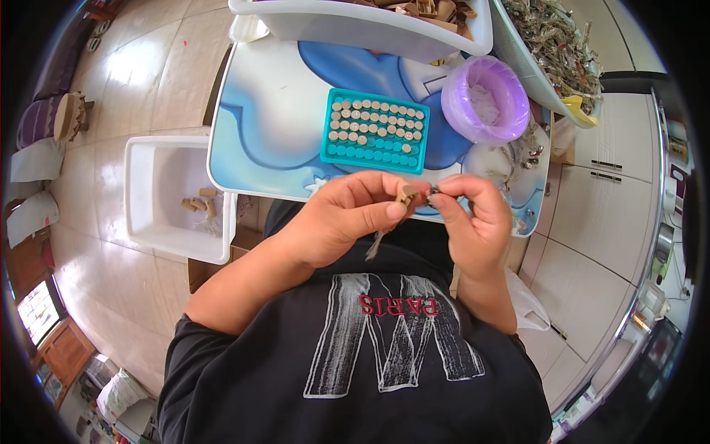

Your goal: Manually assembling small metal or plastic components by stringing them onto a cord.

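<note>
My left hand [342,214] pinches a small tan, tube-like piece [406,195] between thumb and fingers, just past the near edge of the table. A pale, wispy strand [375,246] hangs below that hand. Close beside it, my right hand [479,222] has thumb and forefinger closed on a tiny dark piece [433,191], too small to name. Beyond both hands lies a teal tray [323,152] with rows of round pockets. Beige round, button-like pieces [376,118] fill most rows; in the nearer rows many pockets show bare teal.
Right of the tray stands a purple basin [510,127] with white bits inside. A white bin [347,33] of brown pieces is at the back, beside a basket [534,74] of tangled clear scraps. Lower left, another white bin [140,214] holds several tan pieces. Cabinets [592,214] line the right.
</note>
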`<state>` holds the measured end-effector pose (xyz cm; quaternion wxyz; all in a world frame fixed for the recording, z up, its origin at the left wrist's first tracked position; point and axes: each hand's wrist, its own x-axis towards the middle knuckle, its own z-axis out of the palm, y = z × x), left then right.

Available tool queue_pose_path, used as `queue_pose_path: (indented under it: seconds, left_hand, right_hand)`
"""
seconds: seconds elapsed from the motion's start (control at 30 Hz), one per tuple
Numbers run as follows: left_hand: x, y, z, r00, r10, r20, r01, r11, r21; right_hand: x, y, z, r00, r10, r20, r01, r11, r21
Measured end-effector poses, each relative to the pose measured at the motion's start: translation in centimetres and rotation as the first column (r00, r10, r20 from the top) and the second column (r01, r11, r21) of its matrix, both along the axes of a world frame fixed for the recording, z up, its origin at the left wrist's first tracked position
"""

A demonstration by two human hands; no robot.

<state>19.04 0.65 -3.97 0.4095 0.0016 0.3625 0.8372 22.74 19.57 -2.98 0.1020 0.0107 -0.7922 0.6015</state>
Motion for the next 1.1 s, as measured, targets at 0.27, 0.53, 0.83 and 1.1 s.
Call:
queue_pose_path:
  seconds: [0.27,0.53,0.83,1.1]
  left_hand:
    - [-0.2,-0.9,-0.7,0.972,-0.033,0.231,0.024,0.999,0.041]
    - [0.0,-1.2,-1.3,0.984,-0.014,0.180,0.008,0.999,0.034]
    - [-0.2,-1.1,-0.9,0.956,-0.022,0.293,-0.001,0.997,0.077]
    - [0.1,-1.1,-2.1,0.926,0.015,0.376,-0.073,0.987,0.140]
  right_hand:
    - [-1.7,-1.0,-1.1,0.976,0.142,-0.166,-0.095,0.960,0.262]
    - [-1.1,-1.4,-1.5,0.995,0.088,-0.053,-0.075,0.975,0.208]
    - [-1.7,-1.0,-1.4,0.987,0.130,-0.098,-0.091,0.940,0.327]
    - [-2.0,-2.3,-1.5,0.938,0.209,-0.276,-0.113,0.939,0.326]
